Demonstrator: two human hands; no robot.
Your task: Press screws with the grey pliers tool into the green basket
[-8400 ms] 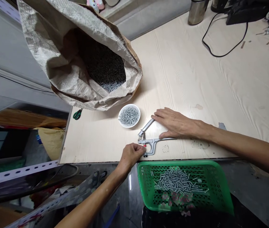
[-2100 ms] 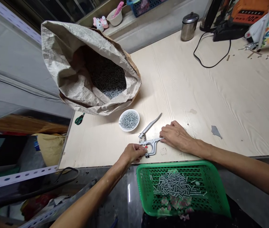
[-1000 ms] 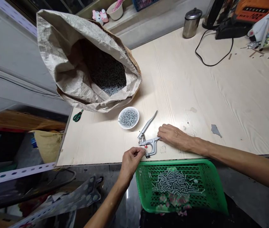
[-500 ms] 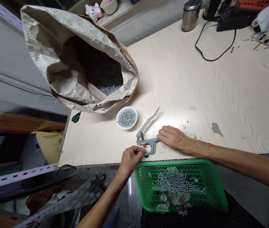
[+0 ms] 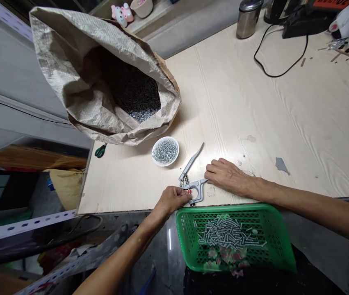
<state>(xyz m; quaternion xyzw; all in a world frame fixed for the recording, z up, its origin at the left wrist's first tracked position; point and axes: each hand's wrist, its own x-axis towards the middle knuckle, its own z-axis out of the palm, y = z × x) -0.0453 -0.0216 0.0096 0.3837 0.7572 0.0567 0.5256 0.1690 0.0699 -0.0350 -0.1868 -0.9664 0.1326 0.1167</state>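
Observation:
Grey metal press pliers [image 5: 192,180] lie near the table's front edge with the upper handle raised. My left hand [image 5: 171,200] is pinched at the pliers' jaw by the red tip; what its fingers hold is too small to make out. My right hand [image 5: 228,176] rests with curled fingers on the lower handle, holding it down. A small white bowl [image 5: 165,150] of metal screws stands just behind the pliers. Below the table edge, a green plastic basket [image 5: 272,246] holds several more screws.
A large open woven sack [image 5: 100,82] of dark small parts sits at the table's back left. Green-handled scissors [image 5: 100,150] lie under its edge. A steel canister [image 5: 248,18], a black cable [image 5: 269,65] and dark equipment stand at the far side. A perforated metal rail [image 5: 23,231] runs lower left.
The pliers' upper handle, pressed down under my right hand at first, now stands raised. My left hand has stayed pinched at the jaw with small shifts; the view has moved slightly.

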